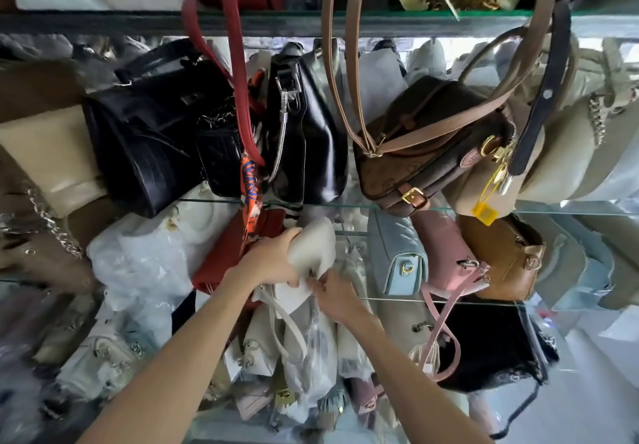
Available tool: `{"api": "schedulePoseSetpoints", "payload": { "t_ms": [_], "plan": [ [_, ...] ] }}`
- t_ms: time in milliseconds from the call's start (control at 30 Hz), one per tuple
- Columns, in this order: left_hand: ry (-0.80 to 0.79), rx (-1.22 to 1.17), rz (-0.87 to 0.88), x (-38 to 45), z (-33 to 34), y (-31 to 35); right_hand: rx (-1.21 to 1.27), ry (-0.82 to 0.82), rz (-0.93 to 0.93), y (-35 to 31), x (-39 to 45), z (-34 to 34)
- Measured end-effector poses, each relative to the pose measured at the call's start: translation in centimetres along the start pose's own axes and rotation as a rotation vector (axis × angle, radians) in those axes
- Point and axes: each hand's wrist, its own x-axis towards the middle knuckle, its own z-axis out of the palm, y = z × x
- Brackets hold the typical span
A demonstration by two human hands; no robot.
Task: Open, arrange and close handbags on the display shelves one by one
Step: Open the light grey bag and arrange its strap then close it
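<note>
Just below the centre of the frame, the cream handbag [313, 246] sat on a glass shelf [484, 300], wedged between a red bag [224, 257] to its left and a pale blue quilted bag [397, 257] to its right. The left hand [273, 260] was wrapped around the cream handbag's upper body, fingers curled over its top. The right hand [333, 293] met it at the lower front edge, fingertips pinching what looked like the flap or opening; the exact part held could not be made out. The two hands were close together, almost touching.

The step appeared to be opening or closing this bag. To do it well, the left hand needed to hold the body steady while the right worked the closure, so that the soft shape did not buckle. The red strap and patterned scarf [249, 184] dangling from the shelf above hung just beside the left hand and could snag. The neighbours stood tight against it, so a small lift forward probably gave room without toppling them.
</note>
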Motion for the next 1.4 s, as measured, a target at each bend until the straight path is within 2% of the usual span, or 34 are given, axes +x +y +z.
{"api": "schedulePoseSetpoints", "payload": {
  "t_ms": [167, 267, 367, 467, 600, 767, 867, 1000, 1067, 1200, 1267, 1400],
  "plan": [
    [-0.038, -0.015, 0.099, -1.1, -0.5, -0.7, -0.212, -0.028, -0.104, 0.4, -2.1, 0.2],
    [-0.047, -0.078, 0.103, -1.8, -0.2, -1.0, -0.144, -0.003, -0.111, 0.8, -3.2, 0.3],
    [-0.049, -0.197, 0.096, -2.3, 0.4, -1.0, 0.122, 0.044, -0.011, 1.6, -4.9, -0.1],
    [-0.066, -0.426, 0.123, -2.7, 1.0, -0.7, 0.584, 0.088, 0.118, 2.2, -6.7, -0.5],
    [-0.222, -0.649, 0.177, -3.7, 0.7, -1.1, 1.074, 0.026, 0.091, 3.5, -8.4, -1.2],
    [-0.335, -0.712, 0.369, -5.7, -2.0, -1.6, 1.07, -0.091, -0.064, 3.3, -10.7, -1.5],
    [-0.247, -0.81, 0.379, -6.9, -3.3, -0.6, 1.182, -0.015, -0.142, 2.1, -11.3, -2.2],
    [0.04, -1.112, 0.227, -8.4, -1.7, 1.6, 1.319, 0.082, -0.14, 0.9, -12.4, -4.3],
    [0.107, -1.223, 0.142, -9.5, 0.0, 3.1, 1.286, 0.091, -0.139, 1.0, -13.3, -5.1],
    [0.109, -1.375, 0.018, -13.0, 2.7, 6.6, 1.27, 0.103, -0.166, 2.5, -15.8, -6.6],
    [0.046, -1.386, 0.009, -14.9, 4.2, 8.1, 1.317, 0.082, -0.17, 3.5, -17.2, -7.5],
    [0.108, -1.371, 0.046, -17.7, 7.0, 10.5, 1.395, 0.04, -0.131, 5.4, -19.6, -9.1]
  ]
}}
